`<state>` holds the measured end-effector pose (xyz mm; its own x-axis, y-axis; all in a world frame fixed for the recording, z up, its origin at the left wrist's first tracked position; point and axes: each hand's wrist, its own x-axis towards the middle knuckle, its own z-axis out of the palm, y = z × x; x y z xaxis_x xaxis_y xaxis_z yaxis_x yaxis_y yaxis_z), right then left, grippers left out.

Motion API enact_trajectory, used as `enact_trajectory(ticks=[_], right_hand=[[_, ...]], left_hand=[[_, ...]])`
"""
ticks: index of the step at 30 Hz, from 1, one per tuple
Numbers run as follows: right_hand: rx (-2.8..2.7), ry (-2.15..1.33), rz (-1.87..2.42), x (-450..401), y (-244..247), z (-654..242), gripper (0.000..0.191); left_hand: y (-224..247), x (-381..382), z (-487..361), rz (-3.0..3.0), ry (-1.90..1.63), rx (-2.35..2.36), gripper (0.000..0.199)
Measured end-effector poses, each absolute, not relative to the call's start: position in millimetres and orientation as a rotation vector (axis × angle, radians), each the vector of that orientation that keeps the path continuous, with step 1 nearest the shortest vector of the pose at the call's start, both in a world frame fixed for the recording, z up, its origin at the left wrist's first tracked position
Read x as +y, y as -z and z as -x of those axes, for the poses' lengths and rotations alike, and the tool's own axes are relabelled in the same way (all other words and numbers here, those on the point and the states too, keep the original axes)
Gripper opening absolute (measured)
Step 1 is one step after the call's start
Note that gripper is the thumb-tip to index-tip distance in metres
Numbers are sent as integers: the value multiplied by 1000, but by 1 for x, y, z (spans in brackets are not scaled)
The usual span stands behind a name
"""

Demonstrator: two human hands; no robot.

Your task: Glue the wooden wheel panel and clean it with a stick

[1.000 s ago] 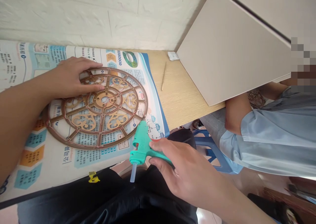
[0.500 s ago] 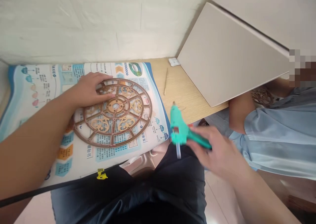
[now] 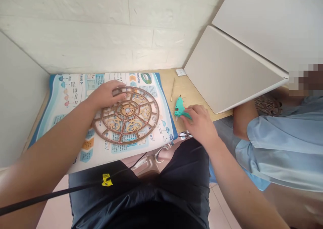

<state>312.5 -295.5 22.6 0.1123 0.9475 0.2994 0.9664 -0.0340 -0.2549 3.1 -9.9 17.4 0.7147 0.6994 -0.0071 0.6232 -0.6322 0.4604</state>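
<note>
On the bare wooden desk (image 3: pixel 191 98), just past the right edge of the printed poster, the fingers of the right hand (image 3: pixel 199 123) curl around the handle of a teal glue gun (image 3: pixel 179 108). The gun lies against the desk surface with its nozzle pointing away toward the wall, and a pale glue stick juts from its back end. The hand covers the handle, so only the body and nozzle of the gun show.

Across the poster, the left hand (image 3: pixel 107 94) lies flat with its fingers spread loosely, pressing on the upper left rim of a round brown openwork wheel (image 3: pixel 127 114). Nothing is gripped there; the fingertips simply rest on the wheel's spokes and rings. The wheel lies flat on the blue and white poster (image 3: pixel 75 87), which covers most of the desk in front of the white brick wall.

A thin wooden stick (image 3: pixel 173 84) lies on the bare desk just beyond the glue gun, and a small white packet (image 3: pixel 181 72) sits in the corner near a tilted white board (image 3: pixel 227 71). A second person in a light blue sleeve (image 3: pixel 277 145) sits to the right, well apart from both hands.
</note>
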Motion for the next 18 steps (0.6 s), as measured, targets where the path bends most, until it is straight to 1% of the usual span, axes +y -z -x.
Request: enact_trajectory(ticks=[3,6,11,18], right_hand=[[-1796,-139,1720,-302,-22,-264,19],[-1782,-312,1636,-303,-14,-227,22],[-1721,-339,1598,-300,-1,-214,20],[-1748,-348,1613,-301,3,-214,21]], left_hand=[[-18,-11,-3,-2478,-213,1030,74],[-17,-12,-2,-2465,-210,1039,73],[-12,-11,-1,-2462,-263,1025,71],[-8,-7,0,-2487,-259,1022,70]])
